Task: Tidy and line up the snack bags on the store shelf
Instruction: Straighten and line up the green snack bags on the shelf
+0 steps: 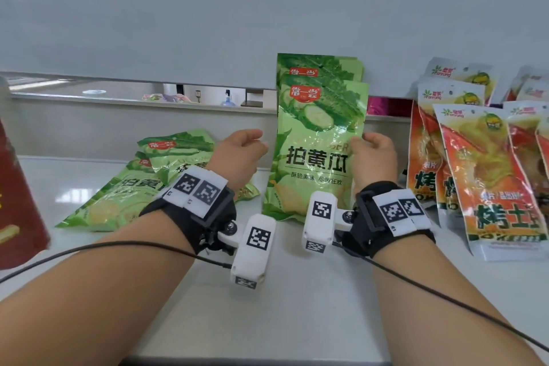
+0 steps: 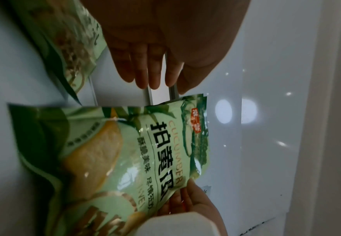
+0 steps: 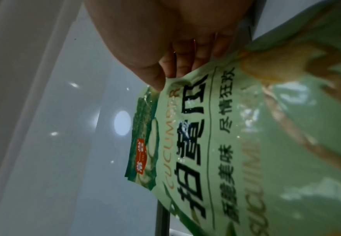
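Right hand [image 1: 375,157] grip pinches the upright cucumber bag's [image 1: 319,140] edge; left hand [image 1: 240,154] hovers released beside it.

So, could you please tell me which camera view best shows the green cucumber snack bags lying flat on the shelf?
The head view: the flat-lying green cucumber snack bags show almost whole, overlapping, left of the left hand. The left wrist view catches only one blurred corner; the right wrist view shows none, only the upright green bag pinched by the right hand.
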A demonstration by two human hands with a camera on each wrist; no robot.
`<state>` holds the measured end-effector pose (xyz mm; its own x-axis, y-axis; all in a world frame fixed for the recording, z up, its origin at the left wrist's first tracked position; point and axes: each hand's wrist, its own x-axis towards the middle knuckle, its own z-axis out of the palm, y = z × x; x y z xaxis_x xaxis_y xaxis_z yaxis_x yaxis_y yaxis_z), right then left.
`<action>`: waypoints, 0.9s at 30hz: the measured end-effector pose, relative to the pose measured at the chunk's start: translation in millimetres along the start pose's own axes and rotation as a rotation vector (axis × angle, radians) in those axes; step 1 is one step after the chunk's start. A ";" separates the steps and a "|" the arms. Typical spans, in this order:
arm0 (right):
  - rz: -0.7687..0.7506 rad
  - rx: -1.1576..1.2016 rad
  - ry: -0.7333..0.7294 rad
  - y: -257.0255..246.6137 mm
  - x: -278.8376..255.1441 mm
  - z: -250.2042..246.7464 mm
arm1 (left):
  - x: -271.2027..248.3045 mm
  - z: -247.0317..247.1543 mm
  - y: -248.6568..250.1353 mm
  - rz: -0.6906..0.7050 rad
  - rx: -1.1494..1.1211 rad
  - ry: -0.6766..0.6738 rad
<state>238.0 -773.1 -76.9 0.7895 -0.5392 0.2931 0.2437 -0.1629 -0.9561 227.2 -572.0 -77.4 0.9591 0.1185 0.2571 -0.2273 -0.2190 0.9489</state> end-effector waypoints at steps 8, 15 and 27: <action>-0.106 0.120 -0.120 -11.9 -14.3 1.2 | 10.5 21.6 19.7 0.033 -0.182 0.049; -0.008 0.307 -0.217 -18.2 -13.2 -0.8 | 13.6 18.1 14.2 0.035 -0.317 0.030; 0.098 0.427 -0.414 -10.6 -22.9 10.9 | 17.5 6.7 -10.1 0.036 -0.538 -0.117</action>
<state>223.5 -750.0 -73.4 0.9525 -0.1547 0.2623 0.2957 0.2641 -0.9181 247.4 -574.2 -83.7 0.9546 0.0045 0.2979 -0.2847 0.3084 0.9076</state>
